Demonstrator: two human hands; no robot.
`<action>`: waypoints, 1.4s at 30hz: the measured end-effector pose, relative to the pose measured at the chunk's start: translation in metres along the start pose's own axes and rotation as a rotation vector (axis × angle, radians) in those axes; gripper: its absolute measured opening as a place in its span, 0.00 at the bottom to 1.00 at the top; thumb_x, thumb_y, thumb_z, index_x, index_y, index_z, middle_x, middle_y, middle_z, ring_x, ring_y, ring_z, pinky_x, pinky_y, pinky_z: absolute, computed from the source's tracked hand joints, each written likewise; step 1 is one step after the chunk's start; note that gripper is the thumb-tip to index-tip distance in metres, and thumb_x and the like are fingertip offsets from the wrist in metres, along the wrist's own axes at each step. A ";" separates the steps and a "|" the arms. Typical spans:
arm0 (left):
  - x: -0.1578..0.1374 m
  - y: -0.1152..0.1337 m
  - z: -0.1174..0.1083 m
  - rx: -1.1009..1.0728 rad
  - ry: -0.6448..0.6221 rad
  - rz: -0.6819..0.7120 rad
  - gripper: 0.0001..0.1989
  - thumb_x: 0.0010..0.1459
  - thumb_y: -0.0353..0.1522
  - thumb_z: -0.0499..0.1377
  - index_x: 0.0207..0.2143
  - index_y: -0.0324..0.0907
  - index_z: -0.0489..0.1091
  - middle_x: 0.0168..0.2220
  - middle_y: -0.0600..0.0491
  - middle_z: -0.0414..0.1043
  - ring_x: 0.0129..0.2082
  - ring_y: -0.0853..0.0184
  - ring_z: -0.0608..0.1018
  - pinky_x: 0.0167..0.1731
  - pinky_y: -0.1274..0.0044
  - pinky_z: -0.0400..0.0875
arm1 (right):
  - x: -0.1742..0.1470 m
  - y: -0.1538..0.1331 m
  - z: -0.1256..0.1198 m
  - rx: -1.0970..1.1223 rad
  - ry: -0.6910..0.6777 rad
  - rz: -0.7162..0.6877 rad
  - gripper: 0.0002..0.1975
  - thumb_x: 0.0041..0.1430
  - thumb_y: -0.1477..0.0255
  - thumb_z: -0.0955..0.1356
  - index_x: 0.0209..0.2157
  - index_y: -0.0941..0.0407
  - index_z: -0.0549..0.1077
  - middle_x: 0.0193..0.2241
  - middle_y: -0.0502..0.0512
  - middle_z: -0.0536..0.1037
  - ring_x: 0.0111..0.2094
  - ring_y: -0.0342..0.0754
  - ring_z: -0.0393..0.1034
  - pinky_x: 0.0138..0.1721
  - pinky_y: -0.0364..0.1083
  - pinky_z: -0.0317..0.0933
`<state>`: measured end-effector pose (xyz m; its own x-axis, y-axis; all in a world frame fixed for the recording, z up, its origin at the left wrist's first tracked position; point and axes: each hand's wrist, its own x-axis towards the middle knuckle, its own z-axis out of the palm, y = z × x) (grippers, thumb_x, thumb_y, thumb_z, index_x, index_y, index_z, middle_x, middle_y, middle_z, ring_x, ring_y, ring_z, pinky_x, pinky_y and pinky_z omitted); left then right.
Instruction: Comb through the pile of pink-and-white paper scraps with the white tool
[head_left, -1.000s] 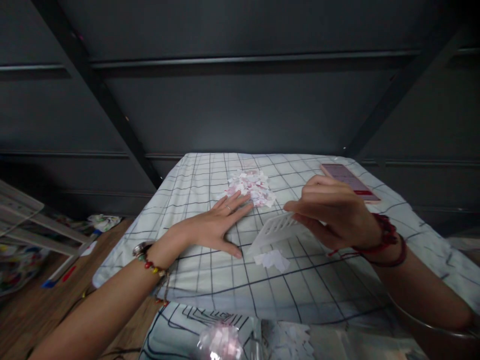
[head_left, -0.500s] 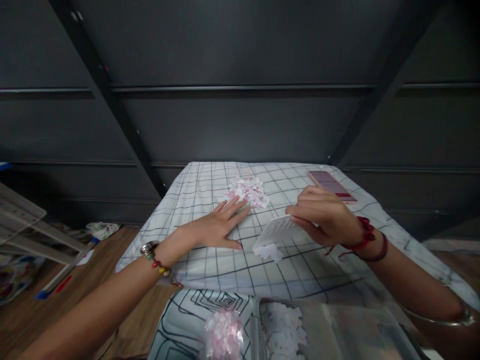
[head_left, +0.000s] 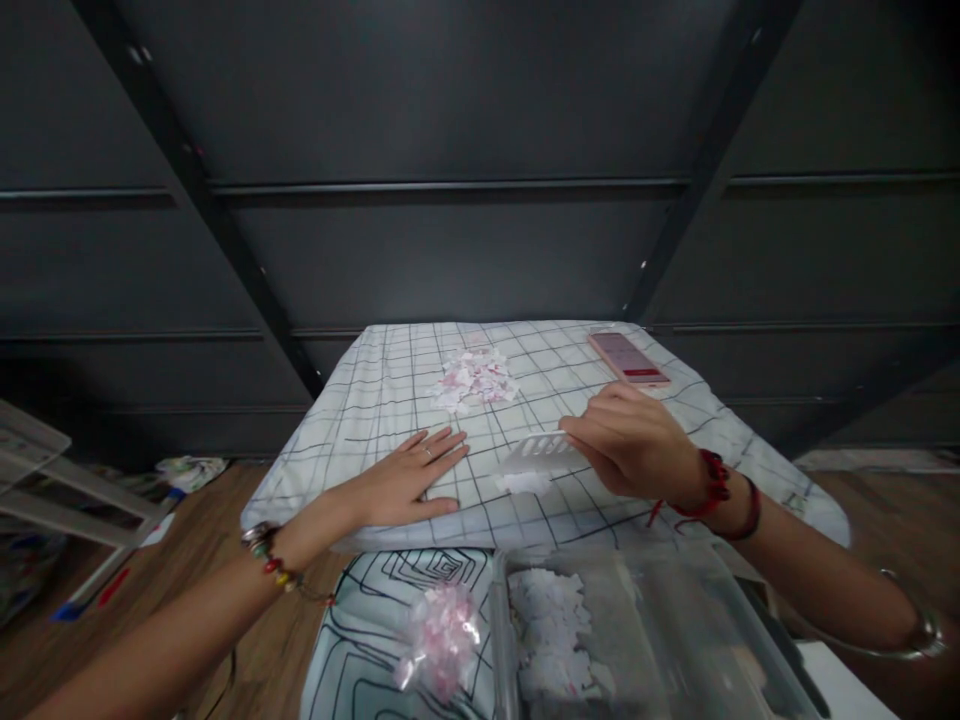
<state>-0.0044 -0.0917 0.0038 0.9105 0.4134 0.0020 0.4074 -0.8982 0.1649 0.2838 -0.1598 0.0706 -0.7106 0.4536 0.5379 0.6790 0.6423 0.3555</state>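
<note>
My left hand [head_left: 416, 480] lies flat on the white checked cloth [head_left: 360, 400], fingers spread, with nothing in it. My right hand [head_left: 630, 440] pinches a white slotted plastic scraper [head_left: 536, 453] by its right end. The scraper is tilted over the cloth, its lower edge at a small heap of white paper scraps [head_left: 525, 483]. Farther back is a larger pile of white and pink paper scraps [head_left: 474, 380], beyond my left fingertips and apart from both hands.
A pink-edged phone [head_left: 628, 360] lies at the back right of the table. At the near side, a clear plastic box [head_left: 499, 640] contains white scraps [head_left: 551, 630]. Beside it, a clear bag of pink scraps [head_left: 442, 640] rests on a patterned surface. A dark panelled wall [head_left: 450, 260] stands behind.
My left hand has drawn back from the large pile toward the near edge. The scraper now leans lower over the small heap, still in my right hand. The view has shifted slightly.
</note>
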 end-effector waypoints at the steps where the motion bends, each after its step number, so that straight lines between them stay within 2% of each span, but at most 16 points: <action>1: 0.000 0.001 0.000 0.006 -0.001 -0.003 0.35 0.60 0.48 0.47 0.62 0.42 0.39 0.63 0.44 0.38 0.61 0.55 0.45 0.57 0.63 0.39 | 0.000 -0.004 -0.003 0.005 -0.003 -0.005 0.11 0.53 0.78 0.57 0.22 0.57 0.66 0.15 0.48 0.61 0.20 0.42 0.52 0.28 0.44 0.49; 7: -0.001 0.005 -0.002 0.043 -0.016 -0.016 0.36 0.59 0.50 0.47 0.62 0.41 0.40 0.62 0.43 0.38 0.61 0.55 0.45 0.56 0.63 0.39 | 0.003 -0.014 -0.007 -0.013 0.075 -0.025 0.11 0.53 0.78 0.57 0.25 0.58 0.69 0.15 0.49 0.62 0.21 0.43 0.52 0.29 0.44 0.50; 14: -0.002 0.007 -0.002 0.078 -0.041 -0.019 0.38 0.57 0.52 0.47 0.62 0.40 0.40 0.62 0.42 0.38 0.61 0.55 0.44 0.56 0.62 0.39 | 0.002 -0.013 -0.006 0.043 0.046 -0.102 0.12 0.54 0.78 0.57 0.25 0.59 0.69 0.16 0.50 0.63 0.22 0.43 0.52 0.28 0.44 0.49; 24: -0.003 0.005 0.001 0.068 -0.026 0.001 0.40 0.56 0.52 0.49 0.62 0.41 0.40 0.63 0.44 0.37 0.61 0.53 0.44 0.57 0.62 0.38 | -0.027 -0.025 -0.034 0.099 0.040 -0.027 0.10 0.56 0.78 0.58 0.23 0.57 0.64 0.16 0.47 0.58 0.21 0.42 0.46 0.25 0.43 0.46; 30: -0.003 0.007 -0.004 0.062 -0.034 0.009 0.39 0.56 0.51 0.50 0.62 0.42 0.40 0.63 0.43 0.38 0.60 0.53 0.46 0.56 0.61 0.41 | -0.036 -0.035 -0.048 0.052 0.070 -0.092 0.09 0.55 0.80 0.58 0.25 0.57 0.64 0.16 0.47 0.58 0.21 0.42 0.47 0.25 0.44 0.45; 33: 0.001 0.006 -0.014 0.038 -0.056 0.020 0.38 0.56 0.51 0.50 0.62 0.41 0.43 0.62 0.42 0.43 0.59 0.53 0.50 0.55 0.63 0.45 | -0.031 -0.022 -0.050 0.024 0.039 -0.028 0.10 0.56 0.78 0.57 0.25 0.57 0.65 0.15 0.48 0.60 0.20 0.42 0.49 0.25 0.43 0.47; 38: 0.017 -0.007 -0.029 0.033 -0.018 0.040 0.33 0.59 0.50 0.48 0.60 0.41 0.48 0.59 0.43 0.49 0.57 0.55 0.55 0.55 0.66 0.50 | -0.013 0.025 -0.036 -0.150 0.097 0.076 0.09 0.58 0.75 0.59 0.30 0.60 0.70 0.20 0.52 0.71 0.25 0.43 0.62 0.32 0.43 0.54; 40: 0.026 -0.017 -0.031 0.046 0.029 0.039 0.33 0.60 0.49 0.46 0.60 0.41 0.47 0.60 0.43 0.47 0.58 0.54 0.52 0.55 0.65 0.48 | -0.006 0.044 -0.022 -0.204 0.066 0.133 0.11 0.58 0.74 0.58 0.30 0.59 0.70 0.22 0.53 0.73 0.25 0.44 0.64 0.33 0.44 0.54; 42: 0.035 -0.029 -0.030 0.059 0.063 0.021 0.35 0.59 0.50 0.46 0.62 0.42 0.42 0.62 0.44 0.40 0.60 0.53 0.46 0.56 0.63 0.45 | 0.000 0.059 -0.007 -0.218 0.012 0.179 0.12 0.59 0.73 0.58 0.30 0.59 0.71 0.22 0.54 0.73 0.26 0.45 0.65 0.33 0.44 0.54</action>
<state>0.0136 -0.0467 0.0291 0.9135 0.4013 0.0672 0.3934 -0.9133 0.1054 0.3249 -0.1262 0.0968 -0.5745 0.5393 0.6158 0.8180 0.4041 0.4092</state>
